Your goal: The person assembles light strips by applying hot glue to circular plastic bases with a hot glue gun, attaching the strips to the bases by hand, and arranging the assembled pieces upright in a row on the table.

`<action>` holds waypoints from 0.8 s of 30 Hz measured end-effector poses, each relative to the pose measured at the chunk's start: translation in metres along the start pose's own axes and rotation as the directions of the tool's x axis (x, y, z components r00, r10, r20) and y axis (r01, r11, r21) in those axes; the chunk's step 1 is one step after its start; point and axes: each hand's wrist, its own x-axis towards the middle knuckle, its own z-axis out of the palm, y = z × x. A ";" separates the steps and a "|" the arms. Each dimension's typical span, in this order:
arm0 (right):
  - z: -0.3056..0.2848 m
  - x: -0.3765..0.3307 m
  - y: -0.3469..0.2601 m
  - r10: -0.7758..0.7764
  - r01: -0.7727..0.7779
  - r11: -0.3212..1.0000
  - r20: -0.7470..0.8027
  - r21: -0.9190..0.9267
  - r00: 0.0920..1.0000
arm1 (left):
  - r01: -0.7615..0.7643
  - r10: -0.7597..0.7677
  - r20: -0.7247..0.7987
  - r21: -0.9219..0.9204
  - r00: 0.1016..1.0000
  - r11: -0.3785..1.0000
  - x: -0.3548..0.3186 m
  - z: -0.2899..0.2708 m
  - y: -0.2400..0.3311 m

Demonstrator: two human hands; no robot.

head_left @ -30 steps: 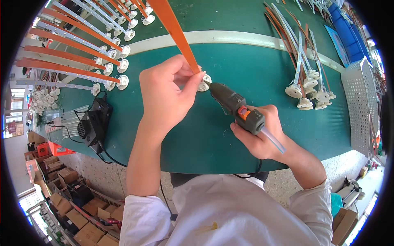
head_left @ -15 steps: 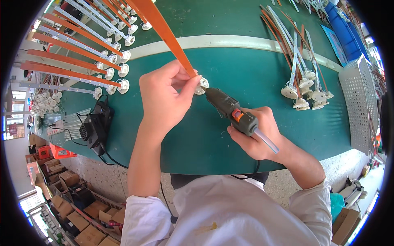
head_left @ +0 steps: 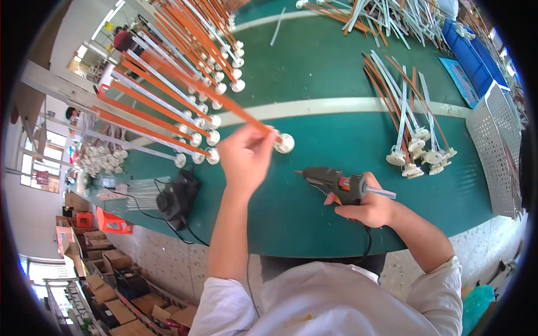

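My left hand [head_left: 246, 159] pinches the lower end of a long orange strip [head_left: 227, 103], partly blurred by motion and leaning up to the left. A round white base [head_left: 286, 143] sits at the strip's foot, just beyond my fingertips. My right hand [head_left: 371, 211] is wrapped around a dark glue gun [head_left: 328, 179], its nozzle pointing left and apart from the base. A clear glue stick [head_left: 382, 192] sticks out of the gun's rear.
Finished-looking orange and white strips on round bases [head_left: 213, 139] stand in rows at the left. More such pieces [head_left: 416, 147] lean together at the right, beside a grey perforated basket [head_left: 493, 148]. A black device [head_left: 178, 199] with cords lies on the green table [head_left: 302, 224].
The glue gun's nozzle has drawn away from the white base, and my right hand now holds it lower. The orange strip tilts further left. The view has shifted.
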 end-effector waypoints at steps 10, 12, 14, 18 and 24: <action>-0.004 0.003 0.014 -0.179 0.181 0.981 0.027 -0.076 0.983 | 0.153 0.063 -0.321 0.603 0.945 0.783 0.110 -0.028 -0.044; -0.004 0.001 0.012 -0.142 0.143 0.988 0.026 -0.050 0.990 | 0.193 0.029 -0.335 0.607 0.942 0.771 0.123 -0.026 -0.055; -0.002 0.003 0.022 -0.234 0.233 0.971 -0.008 -0.060 0.972 | 0.188 0.053 -0.341 0.633 0.938 0.751 0.129 -0.022 -0.064; -0.005 0.005 0.025 -0.261 0.260 0.962 -0.007 -0.083 0.965 | 0.232 0.000 -0.356 0.608 0.934 0.760 0.132 -0.017 -0.062; -0.006 0.003 0.025 -0.282 0.282 0.950 0.024 -0.132 0.959 | 0.223 0.007 -0.363 0.586 0.932 0.779 0.129 -0.017 -0.058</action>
